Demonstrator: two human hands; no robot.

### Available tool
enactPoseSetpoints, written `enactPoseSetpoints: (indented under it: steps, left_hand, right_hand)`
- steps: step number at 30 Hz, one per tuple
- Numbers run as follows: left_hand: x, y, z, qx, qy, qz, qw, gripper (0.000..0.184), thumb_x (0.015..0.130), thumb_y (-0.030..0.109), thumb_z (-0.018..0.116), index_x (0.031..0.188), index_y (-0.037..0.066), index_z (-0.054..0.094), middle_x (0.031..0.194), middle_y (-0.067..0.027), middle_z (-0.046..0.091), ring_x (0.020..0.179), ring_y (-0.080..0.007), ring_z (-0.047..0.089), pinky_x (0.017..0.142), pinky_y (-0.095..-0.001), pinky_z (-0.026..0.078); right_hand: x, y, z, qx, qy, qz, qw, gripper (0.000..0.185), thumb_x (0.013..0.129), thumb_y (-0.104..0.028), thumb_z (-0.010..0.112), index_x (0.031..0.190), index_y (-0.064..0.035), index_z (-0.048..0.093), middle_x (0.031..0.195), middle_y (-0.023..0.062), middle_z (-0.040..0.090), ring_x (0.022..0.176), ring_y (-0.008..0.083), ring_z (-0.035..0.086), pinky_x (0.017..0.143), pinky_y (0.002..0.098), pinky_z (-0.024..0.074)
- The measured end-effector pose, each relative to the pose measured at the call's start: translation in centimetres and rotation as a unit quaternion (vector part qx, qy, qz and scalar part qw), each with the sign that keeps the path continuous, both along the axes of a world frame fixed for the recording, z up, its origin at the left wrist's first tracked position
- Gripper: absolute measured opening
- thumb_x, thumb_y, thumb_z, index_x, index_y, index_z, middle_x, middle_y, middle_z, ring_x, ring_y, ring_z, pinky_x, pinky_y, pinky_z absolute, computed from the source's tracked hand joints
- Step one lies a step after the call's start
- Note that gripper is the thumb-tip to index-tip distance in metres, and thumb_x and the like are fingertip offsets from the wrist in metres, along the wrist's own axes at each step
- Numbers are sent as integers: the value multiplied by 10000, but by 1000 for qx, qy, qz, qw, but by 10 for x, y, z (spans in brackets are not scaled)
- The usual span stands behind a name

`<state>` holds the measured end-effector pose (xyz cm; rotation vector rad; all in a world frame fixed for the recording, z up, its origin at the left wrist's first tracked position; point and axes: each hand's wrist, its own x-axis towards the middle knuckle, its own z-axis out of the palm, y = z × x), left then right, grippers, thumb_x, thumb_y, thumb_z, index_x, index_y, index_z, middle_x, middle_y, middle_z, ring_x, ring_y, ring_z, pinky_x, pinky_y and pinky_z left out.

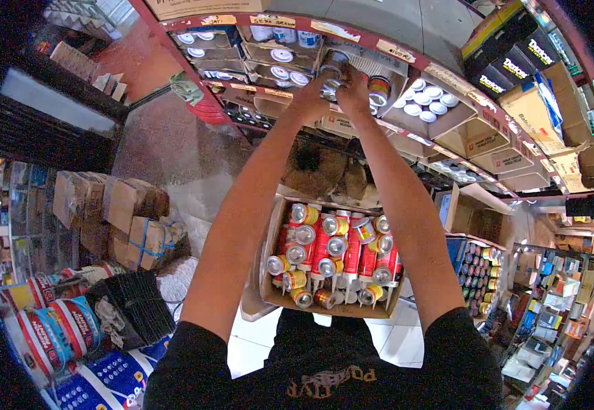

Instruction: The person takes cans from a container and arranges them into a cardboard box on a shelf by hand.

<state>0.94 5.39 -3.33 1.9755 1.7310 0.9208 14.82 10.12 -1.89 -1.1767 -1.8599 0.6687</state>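
Note:
Both my arms reach forward to an open carton [383,63] of small cans on the shelf. My left hand [314,104] is closed against a small can [331,83] with a metal lid. Close beside it, my right hand [354,97] reaches in with its fingers curled; what they hold is hidden. Another can [335,59] stands just beyond my fingers, and a can with a coloured label [379,89] is to the right. Below my arms, a cardboard box [352,309] holds several small yellow-labelled cans [336,246] lying on red tubes [349,263].
White-lidded cans [428,102] fill the shelf box to the right, with more cans [282,56] to the left. Black cartons [516,68] stand on the upper right. Taped cardboard boxes [136,205] and paint pails [61,335] stand at left. Stacked cans [476,273] are at right.

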Motion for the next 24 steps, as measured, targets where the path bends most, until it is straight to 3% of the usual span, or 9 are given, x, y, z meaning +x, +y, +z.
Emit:
enactPoseSetpoints:
  steps: [6, 9, 12, 16, 18, 19, 22, 23, 24]
  left_hand:
    - [19, -9, 49, -94, -12, -30, 995, 691, 736, 128, 673, 1394, 60, 471, 1178, -265, 646, 1067, -430, 637, 914, -492, 523]
    - [25, -1, 43, -164, -12, 7, 986, 766, 712, 44, 673, 1439, 34, 433, 1287, -300, 585, 1223, -437, 557, 1008, -462, 481]
    - [19, -5, 29, -124, 20, -16, 992, 707, 748, 175, 686, 1410, 66, 466, 1199, -254, 643, 1098, -419, 628, 955, -487, 516]
    - [1, -33, 1, -84, 90, -56, 991, 681, 805, 150, 653, 1444, 58, 434, 1390, -210, 535, 1221, -396, 557, 1065, -459, 453]
    - [-5, -65, -24, 182, 97, -47, 977, 669, 801, 95, 633, 1441, 19, 452, 1310, -273, 585, 1103, -378, 629, 953, -401, 510]
    - [-4, -75, -20, -104, -149, -4, 983, 532, 847, 80, 558, 1374, 14, 532, 1236, -245, 641, 1076, -339, 657, 913, -372, 523]
    - [-20, -121, -77, 113, 11, -80, 990, 477, 851, 64, 535, 1323, 12, 577, 1135, -201, 691, 1004, -291, 688, 866, -352, 537]
    - [-17, -143, -73, 109, 11, -77, 991, 477, 851, 64, 535, 1323, 12, 577, 1135, -201, 691, 1004, -291, 688, 866, -352, 537]
    - [-10, -174, -64, -11, -147, -38, 988, 437, 859, 76, 546, 1289, 23, 598, 1113, -180, 701, 976, -272, 694, 849, -358, 544]
  right_hand:
    - [-1, -11, 10, -48, 73, -13, 996, 699, 745, 76, 460, 1436, -25, 473, 1142, 206, 682, 1086, 360, 645, 917, 391, 506]
    - [8, -2, 4, -46, -12, 8, 999, 706, 757, 47, 492, 1456, -42, 446, 1141, 221, 678, 1093, 369, 646, 920, 402, 512]
    - [18, 4, -3, 5, -42, 37, 998, 727, 768, 19, 531, 1480, -64, 415, 1173, 228, 667, 1086, 364, 654, 911, 403, 516]
    - [26, -21, 32, -4, -82, 30, 996, 725, 796, -40, 614, 1489, -80, 402, 1314, 217, 612, 1162, 370, 622, 969, 405, 495]
    - [33, -41, 38, -110, -34, 23, 993, 708, 817, -49, 611, 1492, -84, 399, 1351, 206, 591, 1189, 373, 605, 992, 402, 485]
    - [44, -52, 33, -115, -55, 26, 991, 651, 868, -48, 590, 1489, -86, 402, 1393, 178, 569, 1189, 345, 612, 988, 397, 489]
    - [62, -80, -5, -5, -75, 17, 997, 566, 921, -85, 591, 1465, -71, 434, 1370, 136, 592, 1182, 276, 625, 946, 389, 512]
    - [69, -93, -18, -9, -75, 20, 997, 566, 921, -85, 591, 1465, -71, 434, 1370, 136, 592, 1182, 276, 625, 946, 389, 512]
    - [78, -111, -29, -76, -28, 56, 995, 520, 947, -125, 597, 1444, -65, 459, 1344, 125, 605, 1163, 247, 631, 912, 367, 522]
